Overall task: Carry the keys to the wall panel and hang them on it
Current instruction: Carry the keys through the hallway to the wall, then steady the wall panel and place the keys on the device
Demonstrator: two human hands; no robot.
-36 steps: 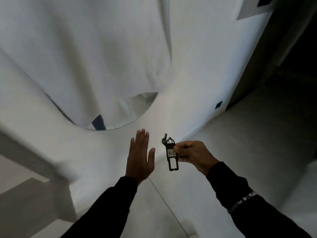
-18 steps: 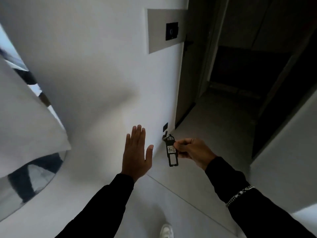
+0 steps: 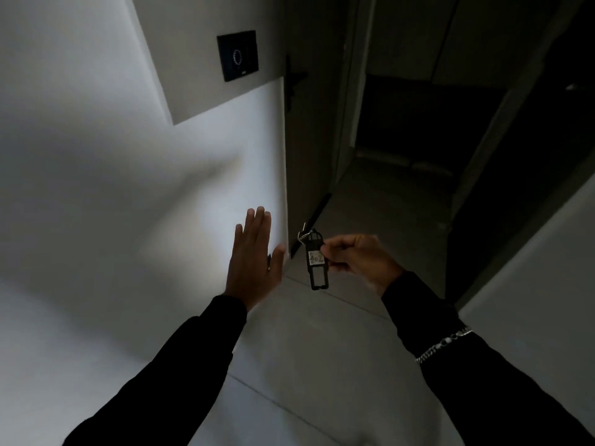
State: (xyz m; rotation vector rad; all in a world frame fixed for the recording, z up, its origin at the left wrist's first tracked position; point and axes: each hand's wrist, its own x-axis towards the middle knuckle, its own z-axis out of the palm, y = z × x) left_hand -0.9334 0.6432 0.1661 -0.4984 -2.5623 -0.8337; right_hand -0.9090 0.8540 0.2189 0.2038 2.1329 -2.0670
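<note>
My right hand (image 3: 357,259) pinches the keys (image 3: 315,257): a black tag with a small white label and a metal ring at its top, hanging down in front of me at centre frame. My left hand (image 3: 254,255) is held flat, fingers together and pointing up, empty, just left of the keys and near the white wall's corner. High on the wall sits a grey wall panel (image 3: 206,53) with a small black plate (image 3: 237,55) on it, well above and left of both hands.
The white wall (image 3: 112,188) fills the left side and ends at a corner edge (image 3: 285,162). Beyond it a dark doorway (image 3: 412,123) and corridor open ahead. Pale floor tiles (image 3: 322,349) lie below. Another white wall (image 3: 541,268) stands at right.
The view has swung right along the wall; the round mirror has left the frame and the grey panel has come closer. Both hands keep their pose, the right still holding the keys.
</note>
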